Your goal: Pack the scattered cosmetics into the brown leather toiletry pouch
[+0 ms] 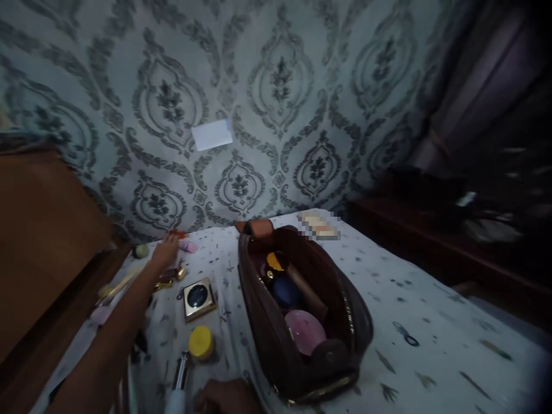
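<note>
My left hand (166, 250) reaches to the far left of the bed-like surface, its fingertips at a small orange-red item (181, 234). They are too small and blurred to show a grip. A pink tube (188, 246) lies beside that hand. At the bottom edge, my right hand (228, 397) is curled; whatever it holds, if anything, is hidden. Just right of it stands an open dark brown zip bag (269, 345). Inside are a pink rounded item (305, 332), a dark blue item (287, 291) and a yellow-topped item (276, 261).
Left of the bag lie a gold square compact (198, 298), a yellow-lidded jar (200, 342), a white-and-silver tube (180, 374) and small gold-coloured pieces (181, 272). A green round item (141, 250) sits farther left. Patterned wall behind; brown board (47, 230) at left.
</note>
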Action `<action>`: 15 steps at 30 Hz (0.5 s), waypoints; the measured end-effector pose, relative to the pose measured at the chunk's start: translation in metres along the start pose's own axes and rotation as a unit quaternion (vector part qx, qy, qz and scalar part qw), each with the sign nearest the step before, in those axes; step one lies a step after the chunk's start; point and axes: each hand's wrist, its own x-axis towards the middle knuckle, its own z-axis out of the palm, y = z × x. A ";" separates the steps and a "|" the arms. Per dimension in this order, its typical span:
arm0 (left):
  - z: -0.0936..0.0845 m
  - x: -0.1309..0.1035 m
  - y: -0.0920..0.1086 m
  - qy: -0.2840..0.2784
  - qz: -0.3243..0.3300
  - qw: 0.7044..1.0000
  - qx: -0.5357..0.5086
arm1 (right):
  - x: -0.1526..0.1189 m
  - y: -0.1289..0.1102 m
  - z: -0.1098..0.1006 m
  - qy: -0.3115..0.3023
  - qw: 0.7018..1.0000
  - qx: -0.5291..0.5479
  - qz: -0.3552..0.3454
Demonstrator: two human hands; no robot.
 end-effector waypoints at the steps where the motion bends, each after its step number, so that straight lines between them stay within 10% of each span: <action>1: 0.003 0.008 0.000 0.000 0.008 1.000 0.005 | -0.002 -0.002 -0.004 0.018 1.000 0.010 -0.017; 8: 0.004 0.038 0.001 -0.003 0.038 0.999 0.029 | -0.011 -0.011 -0.027 0.130 0.990 0.035 -0.038; 15: -0.018 0.029 0.000 0.014 0.027 1.000 -0.002 | -0.017 -0.014 -0.021 0.105 0.992 0.053 -0.049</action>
